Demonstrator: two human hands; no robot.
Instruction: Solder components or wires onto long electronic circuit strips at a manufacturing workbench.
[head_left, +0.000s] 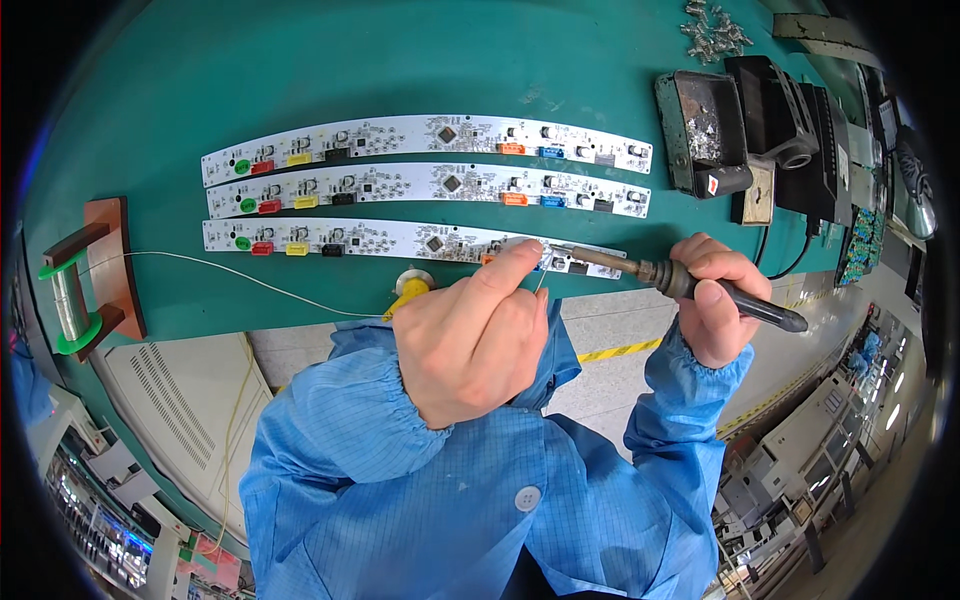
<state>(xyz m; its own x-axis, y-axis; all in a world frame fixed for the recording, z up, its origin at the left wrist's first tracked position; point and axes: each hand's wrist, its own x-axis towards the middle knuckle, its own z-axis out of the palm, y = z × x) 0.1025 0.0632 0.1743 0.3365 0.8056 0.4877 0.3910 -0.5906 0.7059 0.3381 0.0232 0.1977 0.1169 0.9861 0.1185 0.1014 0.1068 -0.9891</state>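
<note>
Nearest PCB (380, 240), 1 of 3, on green bench (400, 60): soldering apparently in progress, rt part; R hand (718, 300) gripping iron (650, 274), L hand (475, 335) pinched, prob. on solder wire (290, 297). Mid PCB (400, 187) & far PCB (400, 135) untouched; joints done vs. left: can't tell.

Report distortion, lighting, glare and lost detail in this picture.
Head view: fisheye bending toward the sides, black in the corners; head view: bright light on the broad green tabletop and long white circuit boards; head view: small white glints at lower right; head view: the tip of the slender black-and-metal soldering iron, close to the bare left hand, is too small to judge for focus.
</note>
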